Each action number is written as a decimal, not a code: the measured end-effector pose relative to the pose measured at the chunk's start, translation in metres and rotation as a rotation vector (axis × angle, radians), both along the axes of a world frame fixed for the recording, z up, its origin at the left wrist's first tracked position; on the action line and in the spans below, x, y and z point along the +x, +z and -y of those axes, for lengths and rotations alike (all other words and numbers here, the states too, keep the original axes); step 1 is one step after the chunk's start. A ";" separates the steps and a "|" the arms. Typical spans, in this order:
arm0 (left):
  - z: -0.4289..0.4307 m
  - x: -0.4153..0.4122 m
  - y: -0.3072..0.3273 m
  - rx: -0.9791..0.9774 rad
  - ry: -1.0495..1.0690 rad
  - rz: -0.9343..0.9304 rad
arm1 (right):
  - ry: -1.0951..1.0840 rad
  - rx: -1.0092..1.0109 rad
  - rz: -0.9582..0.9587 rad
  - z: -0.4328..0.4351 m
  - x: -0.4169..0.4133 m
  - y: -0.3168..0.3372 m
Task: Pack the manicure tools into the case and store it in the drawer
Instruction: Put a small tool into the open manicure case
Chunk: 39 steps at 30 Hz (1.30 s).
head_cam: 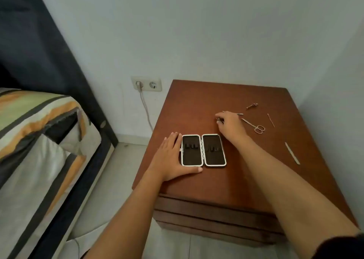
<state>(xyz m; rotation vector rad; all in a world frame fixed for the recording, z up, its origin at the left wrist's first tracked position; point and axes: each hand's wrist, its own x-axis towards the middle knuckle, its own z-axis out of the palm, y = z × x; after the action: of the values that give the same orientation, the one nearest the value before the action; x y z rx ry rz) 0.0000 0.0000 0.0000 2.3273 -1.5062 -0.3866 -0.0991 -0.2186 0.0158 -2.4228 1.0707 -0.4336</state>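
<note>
An open manicure case [203,150] with white rims and dark lining lies flat on the brown nightstand [197,105]. My left hand [171,156] rests flat against the case's left side, thumb along its front edge. My right hand [230,124] is beyond the case, fingers pinched on a small metal tool [219,120]. Right of it lie small scissors [254,125], a nail clipper [252,106], a thin stick [271,120] and a nail file [292,152]. Another slim tool [239,113] pokes out behind my right hand.
The nightstand's drawer fronts [216,217] are shut below the top's front edge. A wall socket with a plugged-in cable [146,84] is on the left wall. A bed with striped bedding [39,136] stands at the left, across a strip of tiled floor.
</note>
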 end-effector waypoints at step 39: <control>0.001 -0.021 -0.003 -0.088 0.156 0.056 | 0.243 0.074 0.126 -0.047 0.000 0.036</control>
<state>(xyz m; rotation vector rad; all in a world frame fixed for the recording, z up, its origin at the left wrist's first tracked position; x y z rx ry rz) -0.0209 -0.0005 -0.0025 2.3835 -1.3265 -0.2126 -0.0994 -0.1716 0.0523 -2.3859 0.7157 -0.4495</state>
